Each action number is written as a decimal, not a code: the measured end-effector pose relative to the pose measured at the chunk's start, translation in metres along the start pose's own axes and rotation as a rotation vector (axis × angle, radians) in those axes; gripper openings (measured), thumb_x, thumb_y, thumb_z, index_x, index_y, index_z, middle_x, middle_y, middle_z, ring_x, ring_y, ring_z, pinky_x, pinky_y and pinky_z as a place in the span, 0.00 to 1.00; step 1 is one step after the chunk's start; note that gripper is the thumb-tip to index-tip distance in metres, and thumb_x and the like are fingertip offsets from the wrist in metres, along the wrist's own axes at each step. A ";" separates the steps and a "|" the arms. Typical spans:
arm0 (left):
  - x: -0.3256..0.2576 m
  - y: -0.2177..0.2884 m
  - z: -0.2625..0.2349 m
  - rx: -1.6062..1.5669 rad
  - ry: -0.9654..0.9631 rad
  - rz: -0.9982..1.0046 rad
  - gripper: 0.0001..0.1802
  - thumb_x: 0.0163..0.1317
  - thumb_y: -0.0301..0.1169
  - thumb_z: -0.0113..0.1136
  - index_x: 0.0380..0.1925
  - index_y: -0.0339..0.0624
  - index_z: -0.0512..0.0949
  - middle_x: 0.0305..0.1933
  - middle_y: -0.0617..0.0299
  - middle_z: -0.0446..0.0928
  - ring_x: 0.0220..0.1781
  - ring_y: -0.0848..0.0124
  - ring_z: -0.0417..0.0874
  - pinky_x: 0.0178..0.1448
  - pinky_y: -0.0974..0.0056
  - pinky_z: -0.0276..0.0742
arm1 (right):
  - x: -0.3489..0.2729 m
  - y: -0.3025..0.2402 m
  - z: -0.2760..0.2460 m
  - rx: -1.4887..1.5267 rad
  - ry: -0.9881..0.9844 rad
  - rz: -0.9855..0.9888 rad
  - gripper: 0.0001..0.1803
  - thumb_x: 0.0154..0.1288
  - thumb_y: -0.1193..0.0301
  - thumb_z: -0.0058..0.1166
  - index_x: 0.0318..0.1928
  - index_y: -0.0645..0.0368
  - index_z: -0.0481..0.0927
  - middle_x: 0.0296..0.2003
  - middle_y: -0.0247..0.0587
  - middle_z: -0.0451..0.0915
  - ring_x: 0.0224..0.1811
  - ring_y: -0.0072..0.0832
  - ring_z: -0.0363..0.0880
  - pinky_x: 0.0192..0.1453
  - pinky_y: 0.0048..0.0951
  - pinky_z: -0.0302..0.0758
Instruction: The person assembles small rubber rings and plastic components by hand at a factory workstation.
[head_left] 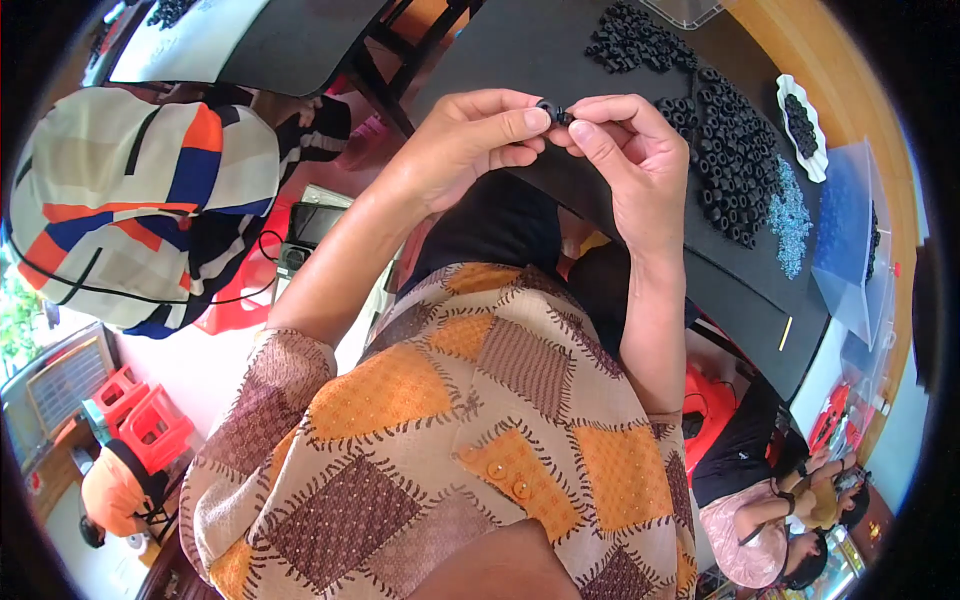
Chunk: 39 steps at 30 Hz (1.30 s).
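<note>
Both my hands meet above the near edge of the dark table (500, 60). Between its thumb and fingers, my left hand (462, 140) pinches a small black ring-shaped part (546, 106). My right hand (640, 155) is closed with thumb and fingertips on a small black piece (564, 117) right beside that part. Whether the two pieces are joined cannot be made out. To the right of my right hand lies a large heap of black ring-shaped parts (735, 150). Small clear bluish pieces (790, 225) are spread along its right side.
Another black heap (640, 38) lies farther back. A white scalloped dish (818, 168) holds black pieces, near a clear plastic bin (845, 250). A thin yellow stick (785, 333) rests near the table's right end. People sit at left and lower right; red stools (158, 430) stand lower left.
</note>
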<state>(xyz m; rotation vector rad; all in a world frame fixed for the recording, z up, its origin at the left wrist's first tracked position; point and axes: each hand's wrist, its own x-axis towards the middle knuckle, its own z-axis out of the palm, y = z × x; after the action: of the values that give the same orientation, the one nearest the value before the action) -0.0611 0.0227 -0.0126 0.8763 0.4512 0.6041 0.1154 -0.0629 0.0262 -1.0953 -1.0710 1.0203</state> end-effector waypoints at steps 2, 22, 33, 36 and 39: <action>0.000 0.000 0.000 -0.124 -0.055 -0.031 0.11 0.69 0.29 0.61 0.48 0.40 0.82 0.43 0.56 0.85 0.42 0.74 0.86 0.47 0.72 0.84 | 0.000 -0.001 -0.001 0.007 -0.003 -0.006 0.04 0.67 0.83 0.56 0.41 0.68 0.80 0.38 0.42 0.84 0.43 0.26 0.86 0.49 0.23 0.82; -0.001 -0.001 0.011 -0.021 0.022 0.080 0.10 0.65 0.24 0.64 0.46 0.38 0.83 0.42 0.58 0.85 0.41 0.74 0.86 0.47 0.71 0.85 | -0.001 -0.004 -0.002 -0.308 0.088 -0.213 0.05 0.60 0.84 0.62 0.36 0.64 0.83 0.34 0.36 0.84 0.36 0.21 0.84 0.42 0.21 0.80; -0.014 -0.001 0.016 0.301 0.117 0.221 0.11 0.63 0.26 0.68 0.45 0.37 0.84 0.38 0.63 0.85 0.37 0.79 0.84 0.45 0.74 0.81 | -0.011 0.001 0.008 -0.476 0.130 -0.378 0.06 0.56 0.84 0.65 0.34 0.63 0.84 0.34 0.39 0.85 0.34 0.22 0.83 0.39 0.22 0.80; -0.015 0.002 0.016 0.456 0.146 0.211 0.10 0.62 0.26 0.68 0.44 0.37 0.85 0.37 0.65 0.85 0.37 0.82 0.82 0.43 0.76 0.79 | -0.014 0.006 0.007 -0.444 0.124 -0.340 0.06 0.57 0.84 0.64 0.34 0.64 0.83 0.34 0.38 0.84 0.34 0.21 0.83 0.39 0.22 0.80; -0.016 0.007 0.013 0.610 0.133 0.282 0.10 0.62 0.27 0.68 0.43 0.38 0.86 0.36 0.68 0.84 0.36 0.84 0.80 0.42 0.77 0.76 | -0.014 0.013 0.008 -0.391 0.096 -0.291 0.05 0.58 0.85 0.63 0.34 0.64 0.83 0.35 0.37 0.83 0.35 0.20 0.83 0.39 0.21 0.80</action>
<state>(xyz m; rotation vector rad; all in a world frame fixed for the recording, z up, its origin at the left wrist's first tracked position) -0.0674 0.0079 0.0024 1.5035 0.6546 0.8029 0.1038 -0.0731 0.0126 -1.2398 -1.3404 0.5335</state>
